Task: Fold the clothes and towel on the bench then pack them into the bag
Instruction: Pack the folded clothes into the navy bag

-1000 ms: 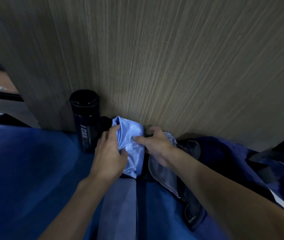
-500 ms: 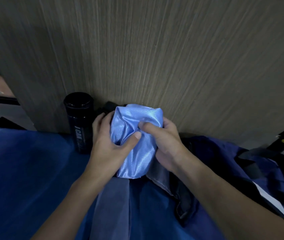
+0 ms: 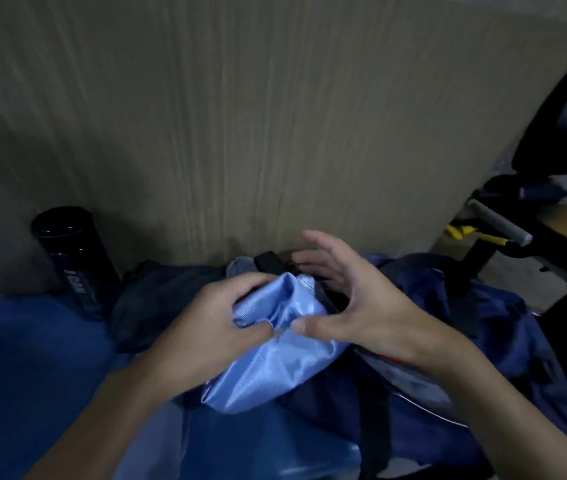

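Note:
A shiny light-blue folded garment (image 3: 275, 358) is bunched between my hands above the blue bench (image 3: 25, 368). My left hand (image 3: 205, 327) grips its upper left side, fingers curled into the fabric. My right hand (image 3: 354, 306) is beside it on the right with fingers spread, only the thumb touching the cloth. The dark navy bag (image 3: 448, 323) lies open to the right, under my right hand, with a black strap (image 3: 268, 261) at its mouth. A dark garment (image 3: 160, 299) lies crumpled on the bench behind my left hand.
A black bottle (image 3: 74, 261) stands at the left against the wood-grain wall (image 3: 275, 133). Black equipment with a grey bar (image 3: 500, 223) and a yellow part stands at the right edge.
The view has swung right. The light-blue garment has moved right, away from the bottle toward the bag. My right hand has let go and spread its fingers; my left still grips it.

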`<state>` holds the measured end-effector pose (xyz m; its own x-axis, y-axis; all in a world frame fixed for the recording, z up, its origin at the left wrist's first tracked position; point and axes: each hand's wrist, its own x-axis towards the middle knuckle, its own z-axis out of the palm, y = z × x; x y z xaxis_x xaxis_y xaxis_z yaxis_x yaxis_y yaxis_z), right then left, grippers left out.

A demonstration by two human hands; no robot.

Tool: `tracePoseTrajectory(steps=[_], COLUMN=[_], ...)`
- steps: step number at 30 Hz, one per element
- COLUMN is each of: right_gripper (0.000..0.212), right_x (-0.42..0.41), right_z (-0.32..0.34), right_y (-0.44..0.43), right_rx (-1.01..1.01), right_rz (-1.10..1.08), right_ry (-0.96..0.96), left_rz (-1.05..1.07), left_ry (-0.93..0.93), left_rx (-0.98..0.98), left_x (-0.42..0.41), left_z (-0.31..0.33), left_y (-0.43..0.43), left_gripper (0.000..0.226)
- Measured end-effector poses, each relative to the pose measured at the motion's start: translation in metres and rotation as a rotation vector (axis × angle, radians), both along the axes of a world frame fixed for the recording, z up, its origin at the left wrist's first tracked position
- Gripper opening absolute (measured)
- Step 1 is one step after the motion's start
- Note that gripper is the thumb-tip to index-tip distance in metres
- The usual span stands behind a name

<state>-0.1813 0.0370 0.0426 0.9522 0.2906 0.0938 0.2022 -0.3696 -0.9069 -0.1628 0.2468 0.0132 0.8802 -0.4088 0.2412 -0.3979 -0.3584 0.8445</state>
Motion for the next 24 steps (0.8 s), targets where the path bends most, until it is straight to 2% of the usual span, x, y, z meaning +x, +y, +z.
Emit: tracePoseTrajectory(steps=[2,5,9,12,15,18,20,23,24], right_gripper=[0.098,0.084,0.031,0.016,0.016,0.015,0.026,0.056,0.06], right_x=[-0.012,-0.026,-0.043,-0.057,-0.071,-0.082,-0.09,-0.101,-0.104], right_z=[-0.001,-0.007,-0.019,-0.033,-0.044,-0.05,-0.049,-0.045,-0.046], right_y=[-0.016,-0.039,-0.072,-0.095,-0.113,-0.137,-0.152,-0.16,-0.161], right_rx=[-0.069,-0.001,0.06,0.231,0.353,0.222,0.081,0.021,-0.022], right_rz=[0.003,-0.08,-0.191,-0.295,-0.331,-0.337,-0.296,-0.207,-0.204], right_ry=[0.015,0.004,-0.045,-0.011,0.024,0.016,0.01,-0.003,-0.013], left_rz=[-0.091,-0.144,-0.19,-0.3,-0.344,-0.364,-0.413,-0.468,-0.477], left_ry=[-0.004,0.051,0.074,0.054,0.041,0.015,-0.065,-0.137,-0.139], left_rx=[0.108,0.168,0.309,0.402,0.501,0.569,0.675,0.828,0.846], left_x=[-0.005,-0.012,-0.019,-0.028,-0.029,-0.025,-0.024,-0.027,-0.029], left_z=[0.011,0.024,0.032,0.032,0.032,0.033,0.036,0.039,0.04], left_y=[-0.019,-0.048,-0.077,-0.098,-0.115,-0.134,-0.151,-0.174,-0.182], left_gripper=[0.051,0.049,0.06,0.07,0.072,0.063,0.059,0.058,0.058])
